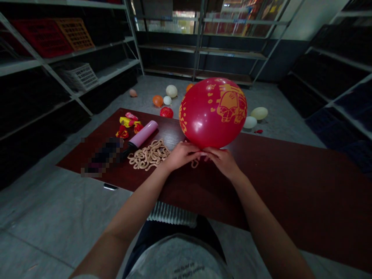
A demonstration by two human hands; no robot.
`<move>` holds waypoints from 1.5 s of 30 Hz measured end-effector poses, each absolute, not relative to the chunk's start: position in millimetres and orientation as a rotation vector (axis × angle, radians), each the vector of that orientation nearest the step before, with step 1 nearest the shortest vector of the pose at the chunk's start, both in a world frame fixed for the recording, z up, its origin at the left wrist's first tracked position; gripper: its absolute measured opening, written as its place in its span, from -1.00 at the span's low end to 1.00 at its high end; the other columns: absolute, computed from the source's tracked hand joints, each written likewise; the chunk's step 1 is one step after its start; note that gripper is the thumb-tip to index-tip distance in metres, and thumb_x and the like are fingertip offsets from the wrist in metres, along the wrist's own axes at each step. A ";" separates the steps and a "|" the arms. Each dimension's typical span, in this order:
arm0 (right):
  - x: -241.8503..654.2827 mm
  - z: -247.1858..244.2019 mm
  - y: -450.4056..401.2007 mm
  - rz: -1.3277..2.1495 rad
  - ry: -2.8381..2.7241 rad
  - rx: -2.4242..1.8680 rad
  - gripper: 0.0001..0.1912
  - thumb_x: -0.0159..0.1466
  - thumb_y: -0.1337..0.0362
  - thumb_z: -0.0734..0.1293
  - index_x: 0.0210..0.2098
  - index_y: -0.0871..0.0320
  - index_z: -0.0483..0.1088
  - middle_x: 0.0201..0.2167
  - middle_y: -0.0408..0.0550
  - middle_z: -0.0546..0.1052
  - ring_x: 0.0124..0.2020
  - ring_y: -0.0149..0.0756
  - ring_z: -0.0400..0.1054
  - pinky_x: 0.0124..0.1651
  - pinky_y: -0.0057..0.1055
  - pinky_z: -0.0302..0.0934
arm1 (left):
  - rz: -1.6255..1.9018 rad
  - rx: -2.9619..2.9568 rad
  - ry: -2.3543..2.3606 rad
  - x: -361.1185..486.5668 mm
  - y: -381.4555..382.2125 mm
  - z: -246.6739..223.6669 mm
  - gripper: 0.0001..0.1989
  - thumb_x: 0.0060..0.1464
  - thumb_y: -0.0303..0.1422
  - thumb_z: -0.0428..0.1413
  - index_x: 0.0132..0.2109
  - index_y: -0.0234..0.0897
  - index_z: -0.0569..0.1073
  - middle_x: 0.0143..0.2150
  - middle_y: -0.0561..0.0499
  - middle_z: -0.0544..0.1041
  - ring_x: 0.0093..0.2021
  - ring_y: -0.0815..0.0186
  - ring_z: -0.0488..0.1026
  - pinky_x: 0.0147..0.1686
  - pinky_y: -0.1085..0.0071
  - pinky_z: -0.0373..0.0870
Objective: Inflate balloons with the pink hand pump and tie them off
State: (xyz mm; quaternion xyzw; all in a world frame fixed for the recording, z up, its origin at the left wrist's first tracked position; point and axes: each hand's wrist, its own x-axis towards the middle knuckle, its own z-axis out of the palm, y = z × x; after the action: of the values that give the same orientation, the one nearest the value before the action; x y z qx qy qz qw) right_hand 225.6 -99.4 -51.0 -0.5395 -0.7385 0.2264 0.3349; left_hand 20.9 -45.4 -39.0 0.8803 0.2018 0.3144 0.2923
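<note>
A big inflated red balloon point(209, 116) printed with yellow figures stands above the dark table, its neck end toward me. My left hand point(184, 154) and my right hand point(220, 158) meet at that neck, fingers pinched together around it. The neck itself is mostly hidden by the fingers. Just below them hangs or lies a small tan loop point(195, 163); I cannot tell which. Left of my left hand is a heap of tan long twisting balloons point(149, 155). Beside the heap lies a pink hand pump point(144, 133) with a black end.
Red and yellow packets point(128, 123) lie on the table's point(290, 174) left part, near a blurred-out dark item point(106, 155). Several balloons rest on the floor beyond, among them an orange one point(157, 101) and a white one point(250, 122). Shelves point(113, 71) with crates stand around.
</note>
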 end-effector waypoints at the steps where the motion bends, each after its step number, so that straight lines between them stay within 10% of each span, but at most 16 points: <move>1: 226.7 -49.8 -99.9 0.584 -1.927 -1.401 -0.69 0.36 0.13 0.18 -0.13 0.01 0.53 -0.45 -0.19 0.60 -0.38 -0.35 0.51 -0.21 -0.41 0.33 | 0.823 2.267 0.543 20.5 -45.7 -37.4 -0.65 0.27 -0.17 0.04 -0.34 -0.30 0.56 -0.39 -0.04 0.58 -0.33 0.31 0.50 -0.21 0.41 0.38; 6: 236.9 -49.9 -96.5 0.498 -1.638 -1.427 -0.70 0.29 0.04 0.27 -0.18 0.06 0.53 -0.48 -0.16 0.60 -0.46 -0.31 0.50 -0.26 -0.34 0.37 | 0.884 1.962 0.697 11.0 -38.1 -30.8 -0.64 0.24 -0.13 0.07 -0.30 -0.33 0.58 -0.46 -0.01 0.52 -0.48 0.37 0.43 -0.39 0.47 0.34; 15: 233.6 -49.5 -93.6 0.690 -1.192 -1.245 -0.64 0.24 -0.02 0.32 -0.16 0.13 0.41 -0.22 0.00 0.64 -0.54 -0.39 0.48 -0.48 -0.45 0.30 | 0.390 2.544 0.561 6.5 -32.3 -51.2 -0.57 -0.08 -0.03 0.31 -0.14 -0.21 0.54 -0.05 -0.10 0.49 0.09 0.07 0.32 0.13 0.17 0.14; 23: 224.7 -44.8 -97.7 0.682 -1.247 -1.262 -0.66 0.27 -0.01 0.29 -0.16 0.13 0.41 -0.21 0.02 0.64 -0.52 -0.38 0.48 -0.46 -0.43 0.31 | 0.404 2.600 0.747 3.1 -33.0 -53.1 -0.50 -0.09 -0.01 0.30 -0.14 -0.27 0.44 -0.07 -0.08 0.46 0.00 0.08 0.33 0.01 0.22 0.16; 29: 223.2 -49.5 -97.7 0.685 -1.260 -1.262 -0.66 0.27 0.00 0.29 -0.14 0.13 0.42 -0.21 0.03 0.64 -0.50 -0.37 0.49 -0.45 -0.43 0.32 | 0.382 2.589 0.652 1.2 -33.7 -50.1 -0.82 0.08 -0.18 0.25 -0.24 -0.18 0.54 0.02 -0.04 0.48 0.21 0.05 0.23 0.10 0.17 0.07; 45: 204.0 -48.1 -103.1 0.727 -1.252 -1.228 -0.68 0.25 0.01 0.32 -0.18 0.11 0.46 -0.27 -0.02 0.64 -0.52 -0.37 0.49 -0.48 -0.44 0.31 | 1.163 1.369 0.617 29.8 -42.7 -46.3 -0.76 0.19 -0.20 0.15 -0.13 -0.27 0.35 -0.42 0.07 0.45 -0.45 0.42 0.43 -0.48 0.53 0.30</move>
State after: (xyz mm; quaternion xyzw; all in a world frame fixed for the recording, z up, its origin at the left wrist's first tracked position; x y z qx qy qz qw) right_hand 204.0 -103.1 -48.1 -0.5260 -0.5360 0.3115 0.5822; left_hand 29.8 -42.7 -46.3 0.5862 0.2641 0.4978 0.5821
